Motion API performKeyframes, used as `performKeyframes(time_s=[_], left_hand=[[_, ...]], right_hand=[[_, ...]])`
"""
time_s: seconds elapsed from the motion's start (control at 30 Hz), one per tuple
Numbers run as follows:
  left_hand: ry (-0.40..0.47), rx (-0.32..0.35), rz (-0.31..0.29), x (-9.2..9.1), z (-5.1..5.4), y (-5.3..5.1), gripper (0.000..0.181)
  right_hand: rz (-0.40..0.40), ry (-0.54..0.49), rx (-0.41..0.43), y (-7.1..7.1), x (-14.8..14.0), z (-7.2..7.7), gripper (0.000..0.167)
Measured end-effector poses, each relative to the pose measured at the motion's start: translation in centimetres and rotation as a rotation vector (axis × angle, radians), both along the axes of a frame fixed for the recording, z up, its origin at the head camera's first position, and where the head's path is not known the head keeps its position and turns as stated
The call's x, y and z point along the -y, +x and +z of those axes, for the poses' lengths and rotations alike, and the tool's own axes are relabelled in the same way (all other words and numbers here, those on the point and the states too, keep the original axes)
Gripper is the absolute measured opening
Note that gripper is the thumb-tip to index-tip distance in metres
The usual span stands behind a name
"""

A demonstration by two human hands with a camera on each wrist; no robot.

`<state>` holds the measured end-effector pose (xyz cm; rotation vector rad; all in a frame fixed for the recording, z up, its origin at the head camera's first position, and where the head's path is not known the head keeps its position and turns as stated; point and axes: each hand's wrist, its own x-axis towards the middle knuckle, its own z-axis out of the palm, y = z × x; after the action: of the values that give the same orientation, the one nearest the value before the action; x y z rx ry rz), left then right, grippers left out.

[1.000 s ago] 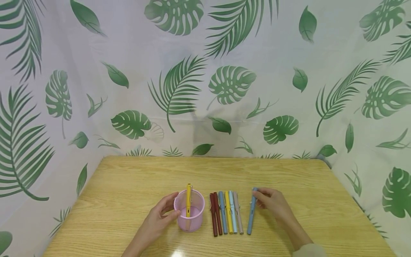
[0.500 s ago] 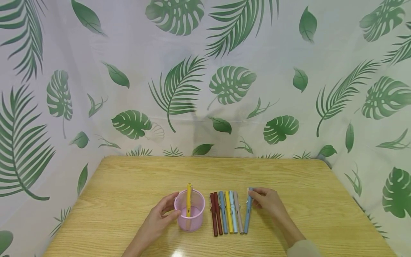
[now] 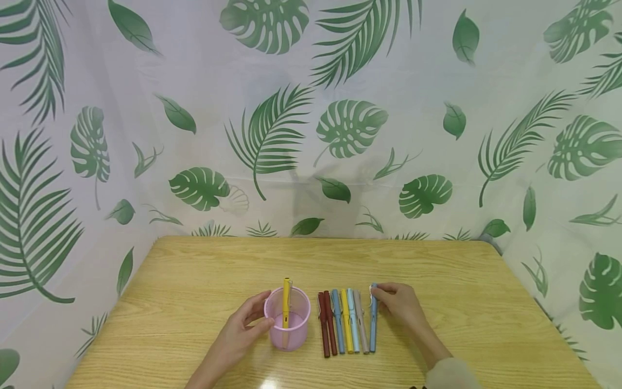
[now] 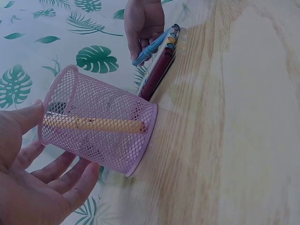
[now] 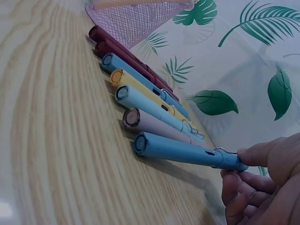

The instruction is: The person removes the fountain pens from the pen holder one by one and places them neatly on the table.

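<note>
My left hand [image 3: 238,332] holds a pink mesh pen cup [image 3: 293,340] by its side, thumb at the rim in the left wrist view. One yellow pen [image 3: 285,305] stands in the cup. With thumb and fingers my right hand [image 3: 404,309] pinches the cap end of a blue pen [image 5: 180,151]. That pen lies at the right end of a row, beside a greyish-mauve pen [image 5: 152,123]. Further left in the row come a light blue pen [image 5: 147,107], a yellow pen [image 5: 140,89], another blue pen [image 5: 133,75] and two dark red pens [image 3: 324,329].
A wood-grain table [image 3: 194,270] bears everything. Behind it and at its sides hangs a white cloth [image 3: 291,70] printed with green leaves. The pen row lies just right of the cup.
My right hand has moved left with the blue pen, bringing it nearer the row and straighter in line with the other pens. The left hand and cup have barely moved.
</note>
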<state>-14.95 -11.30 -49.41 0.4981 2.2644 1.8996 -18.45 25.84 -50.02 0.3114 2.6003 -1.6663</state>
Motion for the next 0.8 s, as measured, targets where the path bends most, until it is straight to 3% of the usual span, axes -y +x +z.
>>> performKeyframes(time_s=[0.8], left_hand=[[0.032, 0.030, -0.016, 0.2, -0.1, -0.1, 0.059]], right_hand=[[-0.041, 0.062, 0.003, -0.3, 1.3, -0.5, 0.035]])
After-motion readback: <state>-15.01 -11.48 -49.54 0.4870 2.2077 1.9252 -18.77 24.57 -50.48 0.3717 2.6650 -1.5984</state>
